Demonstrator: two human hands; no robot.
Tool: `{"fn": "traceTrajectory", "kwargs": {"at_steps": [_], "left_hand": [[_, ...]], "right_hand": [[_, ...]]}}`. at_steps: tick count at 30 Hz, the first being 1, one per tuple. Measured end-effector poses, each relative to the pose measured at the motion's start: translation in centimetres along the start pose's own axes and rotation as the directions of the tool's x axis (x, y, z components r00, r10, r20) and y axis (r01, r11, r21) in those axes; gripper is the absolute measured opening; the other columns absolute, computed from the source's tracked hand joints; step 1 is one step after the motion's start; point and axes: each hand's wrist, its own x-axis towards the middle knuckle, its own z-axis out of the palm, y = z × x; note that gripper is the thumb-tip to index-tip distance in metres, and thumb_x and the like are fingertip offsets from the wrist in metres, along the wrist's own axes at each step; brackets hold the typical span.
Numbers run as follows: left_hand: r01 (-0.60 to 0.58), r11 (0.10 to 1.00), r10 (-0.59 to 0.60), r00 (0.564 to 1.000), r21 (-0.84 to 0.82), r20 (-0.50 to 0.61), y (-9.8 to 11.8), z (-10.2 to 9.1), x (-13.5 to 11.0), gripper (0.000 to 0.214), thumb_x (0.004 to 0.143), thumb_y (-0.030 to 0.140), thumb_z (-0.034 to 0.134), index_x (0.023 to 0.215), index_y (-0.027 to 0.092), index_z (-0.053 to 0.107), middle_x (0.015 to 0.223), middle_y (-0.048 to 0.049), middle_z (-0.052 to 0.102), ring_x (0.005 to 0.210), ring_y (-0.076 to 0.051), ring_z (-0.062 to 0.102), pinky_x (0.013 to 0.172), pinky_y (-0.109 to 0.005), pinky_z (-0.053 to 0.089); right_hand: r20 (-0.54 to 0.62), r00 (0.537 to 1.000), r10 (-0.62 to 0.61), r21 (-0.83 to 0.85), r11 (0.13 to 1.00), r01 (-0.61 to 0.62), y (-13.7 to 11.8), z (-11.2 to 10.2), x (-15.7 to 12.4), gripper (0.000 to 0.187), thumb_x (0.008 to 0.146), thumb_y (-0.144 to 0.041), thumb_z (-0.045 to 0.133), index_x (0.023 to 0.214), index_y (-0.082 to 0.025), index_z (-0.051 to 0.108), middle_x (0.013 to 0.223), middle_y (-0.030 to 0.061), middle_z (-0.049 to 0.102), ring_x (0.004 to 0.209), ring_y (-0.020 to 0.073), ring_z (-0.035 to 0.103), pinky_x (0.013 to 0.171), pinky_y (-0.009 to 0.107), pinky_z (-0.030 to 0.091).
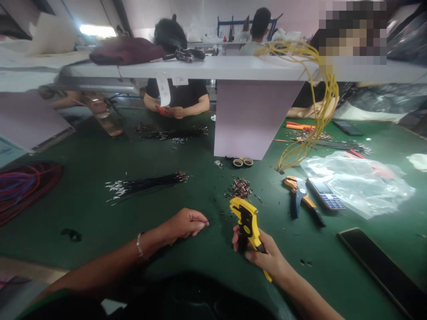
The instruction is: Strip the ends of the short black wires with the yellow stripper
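Observation:
My right hand (263, 253) is wrapped around the handles of a yellow and black wire stripper (246, 218), its jaws pointing up and to the left. Thumb and fingertips of my left hand (187, 223) are pinched together on a thin dark wire (208, 220), of which only a short end shows. Just beyond the stripper lies a heap of small cut wire ends (240, 188). A bundle of black wires (150, 184) with bare, shiny ends at the left rests beyond my left hand. The stripper's jaws and the wire are apart.
On the green table (196, 275) lie an orange and blue wire stripper (302, 198), a keypad phone (325, 194), a dark flat device (383, 271), a clear plastic bag (360, 182) and tape rolls (243, 163). Yellow wires (322, 111) hang from the shelf (200, 69). Co-workers sit opposite.

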Motion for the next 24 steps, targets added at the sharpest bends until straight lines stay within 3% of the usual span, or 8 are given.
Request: {"fn": "traceTrajectory", "kwargs": {"at_steps": [24], "left_hand": [[-0.02,1.0,0.02,1.0,0.001,0.003,-0.44,-0.08,0.11,0.032,0.076,0.033,0.058,0.097,0.01,0.068,0.053,0.0053,0.049,0.042,-0.005,0.031,0.041,-0.02,0.02]], "right_hand": [[-0.013,1.0,0.015,-0.004,1.0,-0.015,0.51,-0.15,-0.05,0.043,0.062,-0.015,0.062,0.105,-0.017,0.061,0.091,0.0065,0.065,0.078,0.0202,0.062,0.072,0.034,0.048]]}}
